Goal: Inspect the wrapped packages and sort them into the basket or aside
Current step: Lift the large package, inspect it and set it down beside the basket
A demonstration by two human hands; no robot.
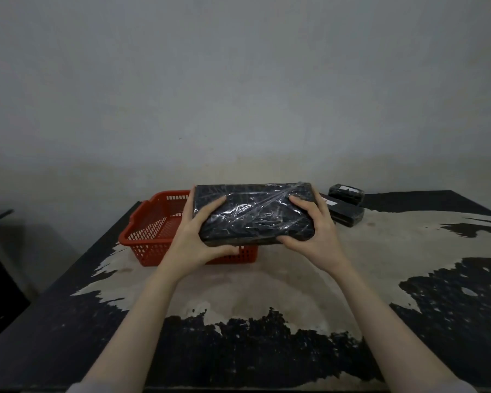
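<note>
A black package [254, 212] wrapped in clear, crinkled film is held up above the table, tilted so its broad face turns toward the camera, over the middle of the table's far half and partly in front of the basket. The left hand [194, 241] grips its left end, thumb lying across the front face and fingers curled round the back and underside. The right hand [313, 236] grips the right end the same way, thumb on the film and fingers wrapped beneath the lower corner. Both bare forearms reach in from the near edge. Just behind and below the package, toward the far left corner of the table, stands a red plastic basket [150, 225] with slatted walls and a handle lip on its left end; what can be seen of its inside holds nothing, though the package hides its right part. Near the far edge, right of the held package, lie more black wrapped packages [345, 204], apparently stacked, with small white labels on top; how many there are is hard to tell. The table [267, 293] is dark with the coating worn away to pale bare patches across its centre. A plain grey wall [238, 80] rises behind it.
</note>
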